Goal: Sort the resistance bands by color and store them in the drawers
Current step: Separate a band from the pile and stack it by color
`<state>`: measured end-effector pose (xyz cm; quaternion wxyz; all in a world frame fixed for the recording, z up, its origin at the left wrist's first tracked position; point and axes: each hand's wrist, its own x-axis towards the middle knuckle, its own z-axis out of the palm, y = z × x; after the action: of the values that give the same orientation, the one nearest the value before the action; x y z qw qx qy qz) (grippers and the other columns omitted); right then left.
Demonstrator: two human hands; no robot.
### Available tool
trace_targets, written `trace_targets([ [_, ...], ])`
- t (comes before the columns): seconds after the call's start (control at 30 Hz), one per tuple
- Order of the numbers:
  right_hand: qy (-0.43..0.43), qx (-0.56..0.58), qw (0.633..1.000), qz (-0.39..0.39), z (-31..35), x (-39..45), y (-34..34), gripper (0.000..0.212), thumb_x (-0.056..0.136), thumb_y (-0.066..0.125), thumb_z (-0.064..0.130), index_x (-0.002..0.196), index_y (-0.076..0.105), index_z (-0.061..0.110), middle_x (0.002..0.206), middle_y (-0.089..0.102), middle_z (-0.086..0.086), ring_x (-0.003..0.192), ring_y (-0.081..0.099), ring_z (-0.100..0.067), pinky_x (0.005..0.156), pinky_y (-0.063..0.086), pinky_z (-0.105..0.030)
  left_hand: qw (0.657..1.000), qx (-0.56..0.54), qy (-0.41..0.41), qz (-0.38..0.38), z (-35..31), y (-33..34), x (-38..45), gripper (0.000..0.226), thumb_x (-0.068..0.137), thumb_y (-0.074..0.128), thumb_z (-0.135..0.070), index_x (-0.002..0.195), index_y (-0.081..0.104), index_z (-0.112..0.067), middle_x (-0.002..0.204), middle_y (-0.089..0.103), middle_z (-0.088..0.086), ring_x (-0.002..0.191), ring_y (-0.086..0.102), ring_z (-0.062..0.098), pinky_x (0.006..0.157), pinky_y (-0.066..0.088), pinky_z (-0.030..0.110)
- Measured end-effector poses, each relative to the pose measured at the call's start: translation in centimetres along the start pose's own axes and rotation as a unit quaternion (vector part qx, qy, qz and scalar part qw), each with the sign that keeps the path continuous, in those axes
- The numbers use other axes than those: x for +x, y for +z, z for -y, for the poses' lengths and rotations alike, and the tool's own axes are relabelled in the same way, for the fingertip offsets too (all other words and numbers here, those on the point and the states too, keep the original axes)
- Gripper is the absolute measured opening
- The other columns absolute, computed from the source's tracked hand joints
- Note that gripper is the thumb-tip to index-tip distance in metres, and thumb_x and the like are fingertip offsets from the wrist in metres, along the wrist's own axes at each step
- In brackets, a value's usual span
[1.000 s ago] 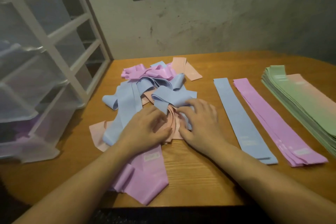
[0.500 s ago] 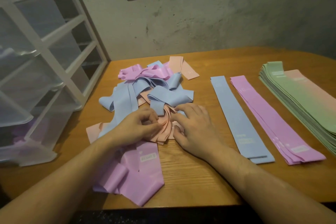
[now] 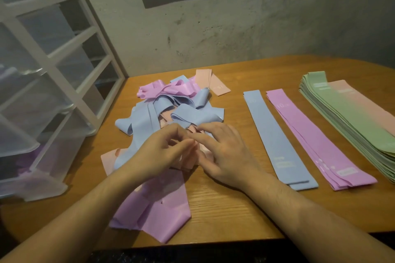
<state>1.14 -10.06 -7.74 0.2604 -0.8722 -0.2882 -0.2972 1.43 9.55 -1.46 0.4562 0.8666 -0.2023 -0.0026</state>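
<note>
**Both hands on the peach band in the heap**

Left hand point(image 3: 164, 151) and right hand point(image 3: 222, 153) meeting over a bunched peach band point(image 3: 192, 161), right at the near edge of the unsorted heap point(image 3: 171, 113). Left fingers curled, thumb and fingertips pinching peach folds. Right hand flatter, fingers stretched toward the left hand and resting on the same band; whether pinching or only pressing, cannot tell.

Peach band directly beneath and between the two hands, touching both, so neither hand clearly nearer. Crumpled into folds, no clean long axis yet; visible folds fanning toward the wrists. More peach poking out to the outer side of the left hand, under a blue band point(image 3: 141, 134) that runs from beyond the left knuckles back toward the left wrist. Pink band point(image 3: 158, 213) lying under the left forearm, long axis roughly along that arm.

Sorted strips well off to the outer side of the right hand: blue strip point(image 3: 275, 141) nearest, then pink stack point(image 3: 312, 141), then green stack point(image 3: 350, 121) with a peach strip point(image 3: 367, 104) on its far side. All lying flat, long axes running away from the body, slanting in toward the heap at the far ends.

Drawer unit point(image 3: 42, 113) off to the outer side of the left hand; lowest drawer pulled out, something purple inside.

Likely next: freeing the peach band, straightening it, carrying it rightward across the three nearer stacks, aligned with their slant.
</note>
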Motion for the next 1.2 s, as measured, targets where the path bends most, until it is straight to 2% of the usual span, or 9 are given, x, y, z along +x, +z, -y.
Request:
trace_targets([
  [0.2, 0.006, 0.043, 0.999, -0.033, 0.1, 0.1, -0.7, 0.037, 0.092, 0.062, 0.027, 0.128, 0.063, 0.022, 0.128, 0.059, 0.001, 0.124, 0.052, -0.02, 0.1, 0.041, -0.038, 0.999, 0.016, 0.047, 0.013, -1.7, 0.2, -0.4, 0.02, 0.091, 0.058, -0.035, 0.094, 0.063, -0.016, 0.088, 0.068, -0.01, 0.083, 0.067, 0.013, 0.073, 0.056, 0.025],
  [0.37, 0.028, 0.059, 0.998, -0.006, -0.4, 0.1, -0.5, 0.023, 0.089, 0.066, 0.028, 0.11, 0.067, 0.022, 0.13, 0.058, 0.002, 0.127, 0.049, -0.017, 0.098, 0.041, -0.043, 0.999, 0.01, 0.044, 0.018, -1.6, 0.6, -0.9, 0.016, 0.096, 0.061, -0.036, 0.096, 0.063, -0.02, 0.089, 0.066, -0.011, 0.087, 0.067, 0.015, 0.069, 0.056, 0.026],
  [0.53, 0.006, 0.152, 0.988, -0.019, -0.6, 0.1, -0.5, 0.021, 0.089, 0.068, 0.013, 0.11, 0.07, 0.015, 0.123, 0.066, 0.005, 0.121, 0.058, -0.015, 0.093, 0.048, -0.045, 0.999, -0.043, 0.033, -0.005, -2.0, 1.1, -1.1, 0.024, 0.091, 0.071, -0.039, 0.093, 0.065, -0.016, 0.09, 0.067, -0.007, 0.088, 0.067, 0.013, 0.069, 0.057, 0.025],
  [0.73, 0.03, 0.22, 0.973, -0.059, -0.9, -0.4, -0.9, 0.025, 0.091, 0.068, 0.013, 0.115, 0.063, 0.015, 0.126, 0.064, -0.002, 0.123, 0.056, -0.014, 0.097, 0.05, -0.038, 0.995, -0.095, -0.004, 0.015, -2.7, 2.6, -1.3, 0.036, 0.079, 0.078, -0.047, 0.103, 0.06, -0.027, 0.102, 0.064, -0.011, 0.092, 0.065, 0.013, 0.073, 0.059, 0.032],
  [0.9, 0.111, 0.288, 0.939, -0.149, -0.4, -0.4, -1.9, 0.024, 0.092, 0.057, 0.019, 0.116, 0.062, 0.023, 0.115, 0.063, 0.019, 0.112, 0.061, -0.008, 0.089, 0.051, -0.023, 0.976, -0.2, -0.085, 0.014, -3.5, 3.5, -0.6, 0.049, 0.074, 0.076, -0.037, 0.115, 0.057, -0.02, 0.1, 0.068, 0.001, 0.093, 0.069, 0.017, 0.079, 0.058, 0.028],
  [1.0, 0.15, 0.306, 0.917, -0.205, -0.6, -0.3, -2.2, 0.024, 0.087, 0.052, 0.022, 0.105, 0.065, 0.015, 0.108, 0.065, 0.016, 0.101, 0.063, -0.009, 0.083, 0.05, -0.018, 0.982, -0.157, -0.09, 0.059, -3.5, 4.0, -0.1, 0.028, 0.087, 0.075, -0.026, 0.109, 0.064, -0.014, 0.094, 0.071, 0.0, 0.091, 0.067, 0.013, 0.081, 0.056, 0.032],
  [1.07, 0.156, 0.303, 0.915, -0.216, -0.8, -0.3, -2.1, 0.022, 0.086, 0.052, 0.022, 0.101, 0.065, 0.013, 0.102, 0.066, 0.014, 0.096, 0.063, -0.011, 0.08, 0.052, -0.021, 0.988, -0.122, -0.067, 0.06, -4.0, 4.5, -0.1, 0.019, 0.089, 0.073, -0.025, 0.103, 0.069, -0.013, 0.091, 0.071, 0.003, 0.082, 0.065, 0.01, 0.073, 0.054, 0.028],
  [1.13, 0.182, 0.313, 0.907, -0.214, -0.8, -0.4, -2.0, 0.005, 0.086, 0.056, 0.025, 0.089, 0.059, 0.023, 0.087, 0.062, 0.01, 0.084, 0.061, -0.011, 0.07, 0.053, -0.028, 0.989, -0.132, -0.057, 0.042, -4.5, 4.7, -0.1, 0.024, 0.086, 0.072, -0.031, 0.099, 0.071, -0.011, 0.083, 0.072, -0.001, 0.074, 0.064, 0.007, 0.065, 0.051, 0.021],
  [1.2, 0.22, 0.317, 0.896, -0.22, -1.0, -0.3, -1.9, 0.012, 0.085, 0.058, 0.027, 0.081, 0.047, 0.03, 0.076, 0.05, 0.011, 0.072, 0.051, -0.012, 0.062, 0.047, -0.031, 0.983, -0.165, -0.075, 0.022, -5.0, 4.5, 0.0, 0.019, 0.091, 0.068, -0.024, 0.097, 0.068, -0.006, 0.072, 0.068, -0.012, 0.065, 0.061, 0.001, 0.059, 0.047, 0.014],
])
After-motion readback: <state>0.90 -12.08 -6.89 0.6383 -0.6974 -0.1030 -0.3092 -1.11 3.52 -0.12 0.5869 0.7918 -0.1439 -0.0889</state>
